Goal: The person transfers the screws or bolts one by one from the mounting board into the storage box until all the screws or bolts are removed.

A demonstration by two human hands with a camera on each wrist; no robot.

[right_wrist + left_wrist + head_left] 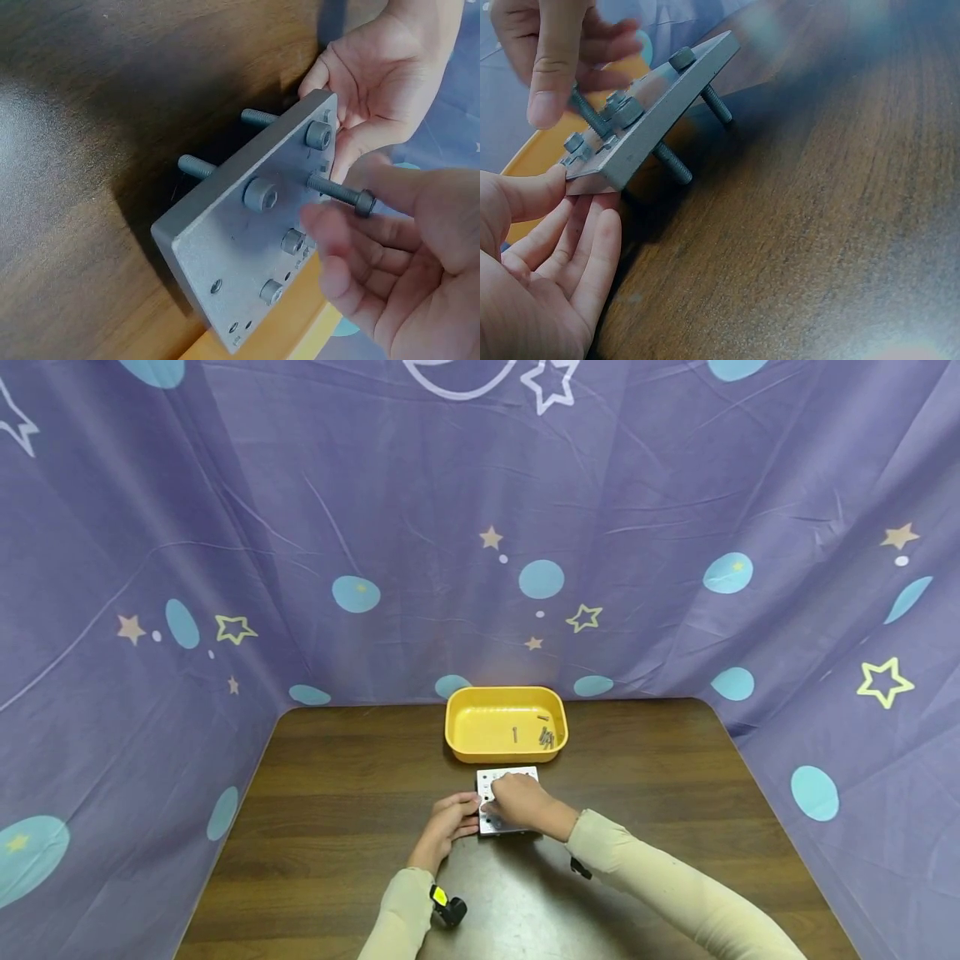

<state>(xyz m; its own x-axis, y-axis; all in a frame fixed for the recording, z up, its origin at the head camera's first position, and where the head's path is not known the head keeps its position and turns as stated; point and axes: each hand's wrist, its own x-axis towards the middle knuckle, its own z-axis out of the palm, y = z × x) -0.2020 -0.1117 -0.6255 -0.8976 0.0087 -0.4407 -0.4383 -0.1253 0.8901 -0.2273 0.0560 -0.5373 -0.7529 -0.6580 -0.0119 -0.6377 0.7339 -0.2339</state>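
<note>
A silver metal plate [491,828] with drilled holes is held a little above the table, tilted in the wrist views. My left hand [450,822] grips its left end, thumb on the upper face and fingers beneath. Several socket head bolts [260,195] sit in the plate, and threaded shanks [673,163] stick out below. One more bolt [339,190] stands high in its hole near the left hand's end. Around its head are the curled fingers of my right hand [521,802], pinching it; they are partly blurred.
Just beyond the plate stands a yellow plastic bin [506,757] with several loose bolts [547,738] at its right side. The brown wooden table [337,777] reaches to a purple patterned curtain [420,527] at the back and sides.
</note>
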